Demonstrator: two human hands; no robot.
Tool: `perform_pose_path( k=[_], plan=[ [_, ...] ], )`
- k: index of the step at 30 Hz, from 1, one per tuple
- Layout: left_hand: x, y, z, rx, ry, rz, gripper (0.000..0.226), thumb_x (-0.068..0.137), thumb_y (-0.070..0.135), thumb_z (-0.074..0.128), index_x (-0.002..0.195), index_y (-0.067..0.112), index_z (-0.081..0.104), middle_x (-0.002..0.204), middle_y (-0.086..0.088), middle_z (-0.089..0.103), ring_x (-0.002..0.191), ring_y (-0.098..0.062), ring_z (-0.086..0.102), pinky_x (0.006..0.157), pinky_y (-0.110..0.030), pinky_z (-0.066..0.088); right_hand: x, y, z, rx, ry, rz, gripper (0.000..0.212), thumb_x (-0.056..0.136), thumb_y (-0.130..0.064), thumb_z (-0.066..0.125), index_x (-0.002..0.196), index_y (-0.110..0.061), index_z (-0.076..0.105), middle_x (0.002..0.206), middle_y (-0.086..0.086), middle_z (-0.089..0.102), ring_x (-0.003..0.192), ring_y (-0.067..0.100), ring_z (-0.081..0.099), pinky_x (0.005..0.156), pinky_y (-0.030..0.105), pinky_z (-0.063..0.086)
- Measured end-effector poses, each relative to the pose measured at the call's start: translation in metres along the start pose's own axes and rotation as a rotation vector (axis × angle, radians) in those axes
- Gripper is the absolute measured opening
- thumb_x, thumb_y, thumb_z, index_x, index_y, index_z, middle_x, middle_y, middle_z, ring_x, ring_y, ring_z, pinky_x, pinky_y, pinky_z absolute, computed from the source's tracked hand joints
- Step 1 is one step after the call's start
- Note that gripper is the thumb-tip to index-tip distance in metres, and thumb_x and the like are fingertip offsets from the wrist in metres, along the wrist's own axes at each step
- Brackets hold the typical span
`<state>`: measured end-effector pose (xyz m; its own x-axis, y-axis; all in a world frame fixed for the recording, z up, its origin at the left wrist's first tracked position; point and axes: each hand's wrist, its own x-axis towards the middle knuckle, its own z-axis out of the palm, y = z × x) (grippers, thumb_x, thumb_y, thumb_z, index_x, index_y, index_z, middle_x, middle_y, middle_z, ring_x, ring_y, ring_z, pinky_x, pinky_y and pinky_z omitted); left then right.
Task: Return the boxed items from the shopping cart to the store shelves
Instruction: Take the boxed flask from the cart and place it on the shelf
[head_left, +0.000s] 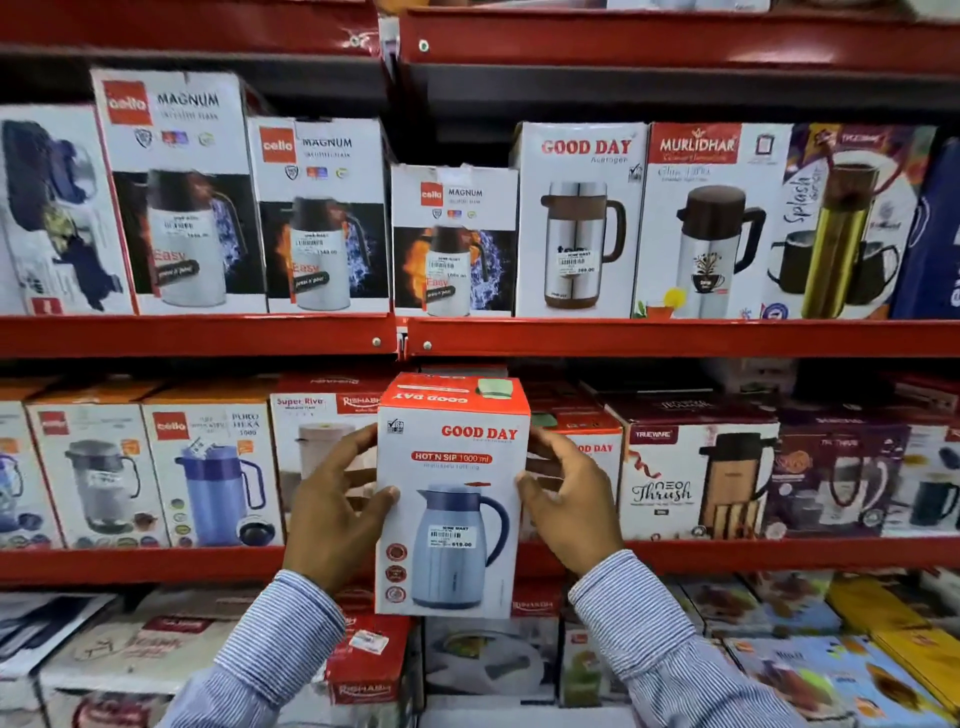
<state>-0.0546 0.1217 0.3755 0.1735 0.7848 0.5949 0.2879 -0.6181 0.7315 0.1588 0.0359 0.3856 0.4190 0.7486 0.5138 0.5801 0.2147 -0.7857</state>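
I hold a white and red Good Day Hot N Sip flask box upright between both hands, in front of the middle red shelf. My left hand grips its left side, thumb on the front face. My right hand grips its right side. The box's lower edge hangs below the shelf's front lip. Behind it, partly hidden, stands another Good Day box and a Rishabh Super Rive box.
The upper shelf carries Cello Magnum boxes, a Good Day box and a Murlidhar box. Cello boxes and a Trueware box flank the held box. The bottom shelf holds several flat boxes.
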Motion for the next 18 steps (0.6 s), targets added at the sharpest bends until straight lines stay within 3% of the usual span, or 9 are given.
perform_pose_path(
  k=[2,7,9,13,18],
  plan=[
    [0.011,-0.003,0.002,-0.026,0.009,0.001,0.062,0.081,0.001,0.071,0.133,0.026,0.051,0.123,0.014,0.057,0.102,-0.010,0.060,0.069,-0.014,0.052,0.011,-0.002,0.004,-0.015,0.010,-0.005,0.052,0.080,-0.021,0.064,0.127,-0.038,0.052,0.119,-0.011,0.069,0.109,0.008,0.065,0.092,0.041,0.057],
    [0.029,-0.015,0.018,-0.052,0.013,-0.017,0.061,0.082,0.000,0.070,0.134,0.023,0.050,0.126,0.013,0.056,0.104,-0.009,0.058,0.057,-0.006,0.050,0.030,-0.004,0.008,-0.095,0.017,-0.004,0.053,0.084,-0.010,0.066,0.132,-0.027,0.052,0.126,-0.005,0.066,0.116,0.010,0.060,0.101,0.036,0.051],
    [0.034,-0.022,0.025,-0.078,0.018,-0.014,0.060,0.082,-0.001,0.070,0.132,0.024,0.050,0.129,0.010,0.057,0.106,-0.012,0.059,0.062,-0.011,0.054,0.036,-0.002,0.009,-0.127,0.027,0.003,0.054,0.083,-0.010,0.066,0.132,-0.027,0.052,0.126,-0.004,0.066,0.118,0.013,0.060,0.101,0.036,0.051],
    [0.043,-0.030,0.040,-0.121,0.050,-0.018,0.061,0.081,-0.005,0.070,0.132,0.021,0.051,0.131,0.005,0.060,0.110,-0.019,0.064,0.082,-0.039,0.061,0.048,-0.001,0.012,-0.213,0.012,0.033,0.053,0.086,-0.010,0.064,0.135,-0.020,0.050,0.132,-0.001,0.061,0.125,0.017,0.054,0.099,0.023,0.039],
    [0.052,-0.035,0.055,-0.092,0.082,0.011,0.062,0.082,-0.005,0.068,0.135,0.021,0.050,0.119,0.013,0.055,0.104,-0.007,0.059,0.081,-0.029,0.058,0.064,0.005,0.018,-0.321,0.003,0.036,0.054,0.086,-0.012,0.065,0.137,-0.017,0.048,0.131,0.003,0.063,0.124,0.022,0.056,0.104,0.032,0.045]
  ],
)
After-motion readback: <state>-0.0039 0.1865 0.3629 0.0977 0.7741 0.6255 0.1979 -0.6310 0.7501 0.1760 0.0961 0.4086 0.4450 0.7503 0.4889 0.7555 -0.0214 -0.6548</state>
